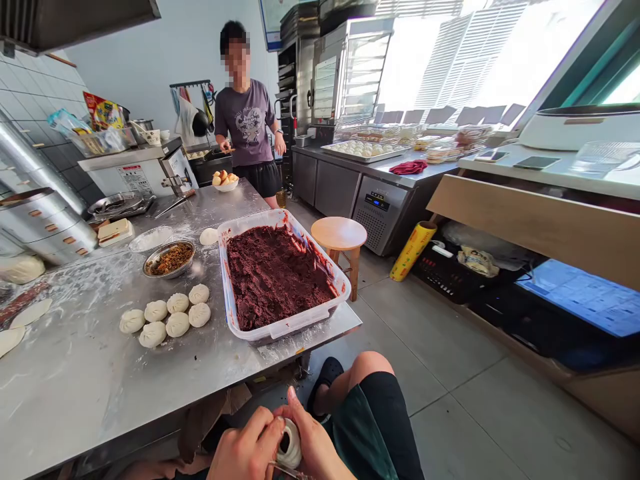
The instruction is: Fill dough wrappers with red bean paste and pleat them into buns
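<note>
Low at the bottom middle, over my lap, both hands work on a filled bun (291,455) with pleated white dough. Dark filling shows through the opening at its top. My left hand (243,448) pinches the dough edge with its fingers. My right hand (320,445) cups the bun from the other side, its thumb raised beside the rim. A thin metal tool (290,471) shows beneath the bun; which hand holds it I cannot tell. On the table ahead stands a plastic tub (273,331) of dark red paste (275,273).
Several pleated buns (177,325) sit on the steel table (90,373), near a metal bowl of brown filling (173,259). Dough rounds (31,312) lie at the left. A person (247,120) stands beyond the table. A wooden stool (339,233) stands right of the tub.
</note>
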Motion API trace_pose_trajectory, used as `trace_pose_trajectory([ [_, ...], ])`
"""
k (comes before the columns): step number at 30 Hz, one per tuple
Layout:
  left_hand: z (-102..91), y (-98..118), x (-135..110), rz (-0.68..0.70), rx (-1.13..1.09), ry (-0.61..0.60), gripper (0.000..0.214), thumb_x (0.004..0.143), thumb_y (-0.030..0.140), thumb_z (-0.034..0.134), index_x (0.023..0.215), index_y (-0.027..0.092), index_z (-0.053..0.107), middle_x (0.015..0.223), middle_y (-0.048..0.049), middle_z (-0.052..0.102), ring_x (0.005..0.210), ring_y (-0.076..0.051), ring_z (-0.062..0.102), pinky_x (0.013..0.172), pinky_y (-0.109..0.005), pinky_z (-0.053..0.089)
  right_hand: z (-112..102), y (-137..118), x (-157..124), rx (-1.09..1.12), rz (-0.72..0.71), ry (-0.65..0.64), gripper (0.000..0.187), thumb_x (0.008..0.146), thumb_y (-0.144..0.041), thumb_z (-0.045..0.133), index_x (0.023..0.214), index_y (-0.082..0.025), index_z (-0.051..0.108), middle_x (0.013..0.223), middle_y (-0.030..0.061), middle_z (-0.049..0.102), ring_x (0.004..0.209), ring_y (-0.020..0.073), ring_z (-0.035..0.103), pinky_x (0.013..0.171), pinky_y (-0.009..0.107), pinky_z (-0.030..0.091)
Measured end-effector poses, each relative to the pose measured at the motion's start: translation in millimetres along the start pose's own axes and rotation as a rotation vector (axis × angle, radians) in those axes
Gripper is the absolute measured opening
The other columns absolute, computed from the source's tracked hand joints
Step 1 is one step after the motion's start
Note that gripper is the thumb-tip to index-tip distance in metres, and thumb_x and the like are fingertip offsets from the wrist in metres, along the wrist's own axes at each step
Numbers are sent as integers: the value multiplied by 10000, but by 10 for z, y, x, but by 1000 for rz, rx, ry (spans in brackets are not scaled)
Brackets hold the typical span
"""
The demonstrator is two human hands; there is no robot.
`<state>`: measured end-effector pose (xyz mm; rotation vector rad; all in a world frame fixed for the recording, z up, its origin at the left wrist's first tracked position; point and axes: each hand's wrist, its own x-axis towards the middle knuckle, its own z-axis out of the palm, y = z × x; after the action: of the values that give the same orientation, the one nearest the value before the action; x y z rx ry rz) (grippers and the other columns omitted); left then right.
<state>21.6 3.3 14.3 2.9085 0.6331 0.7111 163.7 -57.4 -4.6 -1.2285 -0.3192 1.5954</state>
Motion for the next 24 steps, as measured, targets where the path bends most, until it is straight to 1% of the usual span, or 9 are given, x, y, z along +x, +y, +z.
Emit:
trace_pose_trajectory([
  [2, 59, -16, -49, -33, -41, 18, 334, 1052, 234, 300, 1004, 242, 631, 800, 2, 656, 569, -118, 668, 436, -249, 438, 20, 7, -1, 91, -8, -3, 671, 713, -865, 654, 728, -195, 622, 600, -33, 532, 557, 132, 477, 545, 283, 362],
  [4, 122, -22, -92, -55, -45, 20, 283, 1042, 220, 351, 1040, 237, 633, 822, 2, 666, 575, -111, 668, 448, -238, 442, 33, 22, -2, 139, -46, 13, 647, 670, -829, 733, 670, -195, 602, 607, -25, 546, 577, 124, 479, 559, 276, 367],
  [8, 170, -11, -117, -45, 26, -3, 465, 1073, 295, 179, 1227, 218, 611, 879, -28, 691, 555, -129, 659, 445, -265, 451, 34, 16, -28, 115, 46, 5, 740, 705, -934, 567, 702, -197, 631, 592, 11, 603, 527, 160, 544, 503, 294, 382],
  [12, 139, -12, -107, -74, -9, 37, 349, 1043, 222, 289, 925, 246, 617, 742, 2, 602, 529, -127, 617, 447, -259, 424, 26, -16, -49, 176, -2, -40, 644, 671, -807, 757, 738, -178, 634, 595, -40, 551, 527, 107, 491, 523, 255, 364],
  [14, 120, -13, -100, -67, -18, 37, 314, 1042, 210, 324, 1066, 233, 636, 786, 1, 636, 549, -108, 627, 457, -230, 429, 19, -15, -43, 205, -27, -24, 628, 678, -779, 778, 690, -177, 600, 604, -38, 550, 547, 99, 491, 547, 250, 370],
  [16, 105, -13, -94, -48, -12, 12, 400, 1065, 252, 244, 1226, 216, 609, 877, -24, 684, 592, -103, 656, 478, -217, 451, 6, 3, -27, 169, 7, -26, 673, 724, -857, 661, 720, -186, 611, 596, -20, 572, 537, 135, 535, 526, 273, 379],
  [18, 94, -14, -92, -30, 9, 19, 442, 1067, 263, 194, 1129, 221, 630, 840, -21, 667, 562, -111, 636, 461, -234, 441, -12, 38, -5, 136, 20, -48, 701, 736, -885, 614, 785, -186, 642, 601, -18, 587, 529, 146, 542, 511, 279, 370],
  [21, 80, -24, -93, -47, 23, 60, 322, 1040, 207, 318, 907, 245, 609, 726, 17, 593, 500, -110, 591, 436, -253, 404, -32, 99, 31, 137, 8, -45, 672, 708, -837, 704, 819, -177, 653, 608, -37, 570, 530, 110, 490, 524, 260, 337],
  [24, 56, -39, -93, -10, 15, 51, 339, 1053, 226, 304, 1163, 213, 624, 835, 0, 673, 545, -98, 641, 452, -245, 426, -27, 122, 51, 127, 31, -17, 704, 709, -882, 650, 746, -180, 623, 587, -33, 549, 531, 116, 485, 524, 269, 329],
])
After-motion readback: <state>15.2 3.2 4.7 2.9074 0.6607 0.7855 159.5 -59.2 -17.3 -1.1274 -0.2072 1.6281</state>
